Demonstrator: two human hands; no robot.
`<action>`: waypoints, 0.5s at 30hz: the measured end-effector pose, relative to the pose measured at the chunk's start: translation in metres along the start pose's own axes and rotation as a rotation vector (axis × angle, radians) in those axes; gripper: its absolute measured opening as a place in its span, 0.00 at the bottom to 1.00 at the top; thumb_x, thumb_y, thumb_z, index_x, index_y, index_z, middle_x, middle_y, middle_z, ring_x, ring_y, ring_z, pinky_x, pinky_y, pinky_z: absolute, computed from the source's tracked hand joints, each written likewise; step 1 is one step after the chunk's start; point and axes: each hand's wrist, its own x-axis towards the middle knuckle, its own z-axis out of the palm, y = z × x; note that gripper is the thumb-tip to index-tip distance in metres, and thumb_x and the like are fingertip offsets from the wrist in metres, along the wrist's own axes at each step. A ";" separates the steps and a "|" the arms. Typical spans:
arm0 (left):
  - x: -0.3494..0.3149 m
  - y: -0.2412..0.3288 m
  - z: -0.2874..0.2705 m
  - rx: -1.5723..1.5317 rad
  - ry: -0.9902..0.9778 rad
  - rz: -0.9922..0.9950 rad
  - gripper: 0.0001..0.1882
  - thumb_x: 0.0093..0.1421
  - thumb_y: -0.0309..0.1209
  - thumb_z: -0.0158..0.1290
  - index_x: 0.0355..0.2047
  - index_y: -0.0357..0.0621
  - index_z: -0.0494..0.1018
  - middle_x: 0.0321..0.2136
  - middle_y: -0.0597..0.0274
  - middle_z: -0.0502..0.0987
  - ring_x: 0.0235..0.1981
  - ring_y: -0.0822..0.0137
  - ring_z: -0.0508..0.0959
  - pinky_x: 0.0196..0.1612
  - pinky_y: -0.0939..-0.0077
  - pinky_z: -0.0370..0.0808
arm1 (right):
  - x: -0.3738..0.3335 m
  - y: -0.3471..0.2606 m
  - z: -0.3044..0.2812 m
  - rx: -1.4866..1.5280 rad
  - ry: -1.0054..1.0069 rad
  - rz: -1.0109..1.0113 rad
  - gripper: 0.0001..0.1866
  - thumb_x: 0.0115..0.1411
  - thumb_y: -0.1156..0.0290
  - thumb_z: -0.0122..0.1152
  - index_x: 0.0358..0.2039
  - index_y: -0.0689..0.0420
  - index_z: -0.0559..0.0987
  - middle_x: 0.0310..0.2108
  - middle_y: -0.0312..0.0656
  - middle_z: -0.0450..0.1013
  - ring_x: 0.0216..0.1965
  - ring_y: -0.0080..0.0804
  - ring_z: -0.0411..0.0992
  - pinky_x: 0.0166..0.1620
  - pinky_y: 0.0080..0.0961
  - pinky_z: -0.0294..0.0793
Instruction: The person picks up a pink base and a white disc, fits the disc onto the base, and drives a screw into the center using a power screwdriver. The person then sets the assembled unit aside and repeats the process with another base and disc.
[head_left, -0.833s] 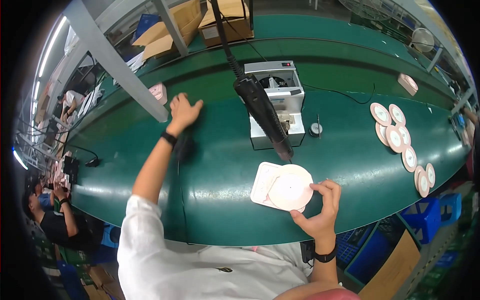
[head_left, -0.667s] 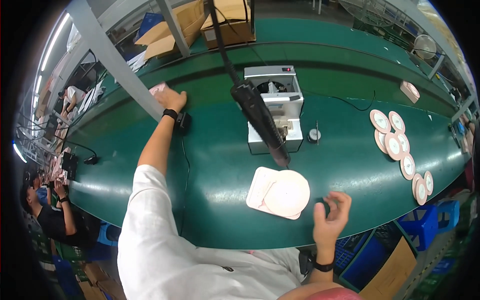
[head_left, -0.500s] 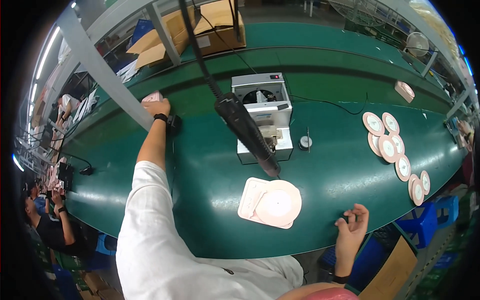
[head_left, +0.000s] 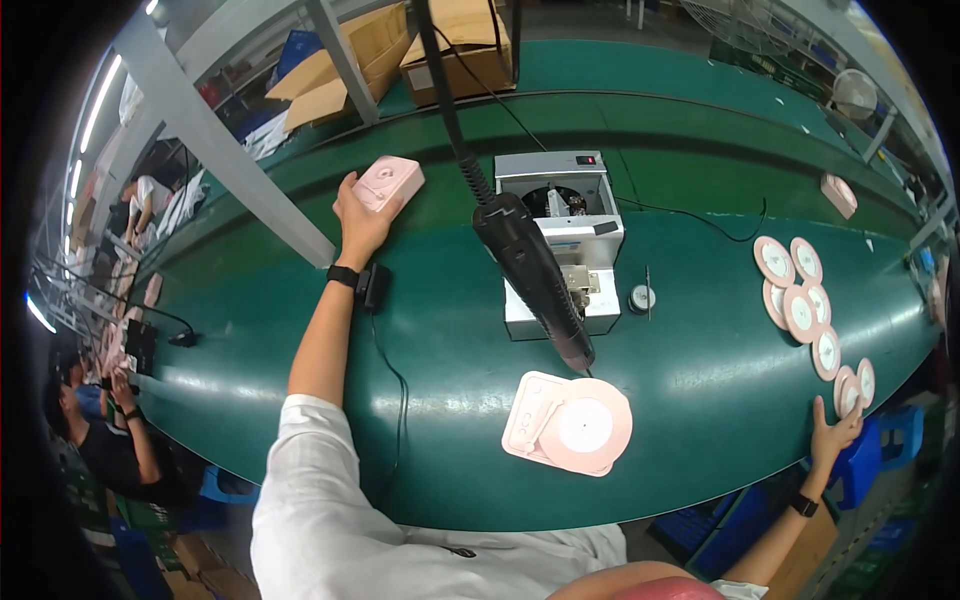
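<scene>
My left hand (head_left: 362,225), stretched far out over the bench, grips a pink box-shaped housing (head_left: 392,182) with rounded corners and a small round knob on its face. At the right, my right hand (head_left: 834,438) reaches the near end of a group of pink discs with white centres. Its thumb and fingers are apart at the edge of the nearest disc (head_left: 848,396). In front of me lies a pink turntable-shaped unit (head_left: 528,415), with a pink disc (head_left: 586,425) on it. A black electric screwdriver (head_left: 535,280) hangs above, its tip near that unit.
A white and grey machine (head_left: 562,240) stands mid-bench, with a small round metal piece (head_left: 642,298) beside it. Several discs (head_left: 800,313) lie to the right. Another pink housing (head_left: 838,196) sits farther back. A grey post (head_left: 230,150) rises at left; a co-worker (head_left: 115,440) works there.
My left hand has brought the pink housing rightward, out from behind the post. My right hand has moved right, from the front edge to the discs. The view has shifted slightly.
</scene>
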 end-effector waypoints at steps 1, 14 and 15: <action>-0.007 0.005 -0.004 -0.088 -0.049 0.076 0.53 0.48 0.42 0.74 0.67 0.32 0.57 0.60 0.37 0.69 0.60 0.44 0.71 0.65 0.52 0.68 | 0.002 0.001 0.009 -0.002 0.005 -0.012 0.49 0.56 0.53 0.77 0.72 0.57 0.62 0.66 0.60 0.60 0.65 0.61 0.60 0.68 0.48 0.58; -0.134 0.055 -0.117 -0.659 -0.510 0.039 0.49 0.43 0.31 0.74 0.65 0.40 0.62 0.60 0.46 0.70 0.63 0.54 0.71 0.67 0.63 0.67 | 0.015 -0.008 0.018 -0.133 0.118 0.100 0.38 0.59 0.46 0.72 0.60 0.62 0.76 0.59 0.58 0.71 0.61 0.56 0.68 0.63 0.45 0.67; -0.135 0.055 -0.123 -0.606 -0.562 0.119 0.48 0.42 0.32 0.74 0.63 0.41 0.64 0.60 0.46 0.70 0.63 0.53 0.71 0.67 0.62 0.67 | 0.021 -0.001 0.018 -0.078 0.047 0.143 0.37 0.60 0.46 0.72 0.58 0.63 0.77 0.58 0.58 0.72 0.60 0.56 0.70 0.61 0.44 0.69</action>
